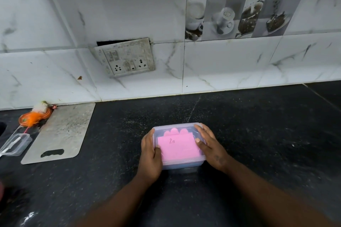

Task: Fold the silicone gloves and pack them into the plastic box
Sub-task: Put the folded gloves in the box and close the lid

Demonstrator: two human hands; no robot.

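Observation:
A clear plastic box point(181, 164) stands on the black counter in front of me with its lid point(173, 126) on. Pink silicone gloves point(178, 146) lie folded inside, their fingertips pointing toward the wall, visible through the lid. My left hand point(150, 155) wraps the box's left side with the thumb resting on the lid. My right hand point(212, 145) lies over the right side, thumb and fingers pressing on the lid's edge.
A grey cutting board point(60, 134) lies to the left. Beyond it sit an orange brush point(35, 116) and a small clear container point(15, 143) near the left edge. A tiled wall with a switch socket plate point(127, 57) rises behind the counter.

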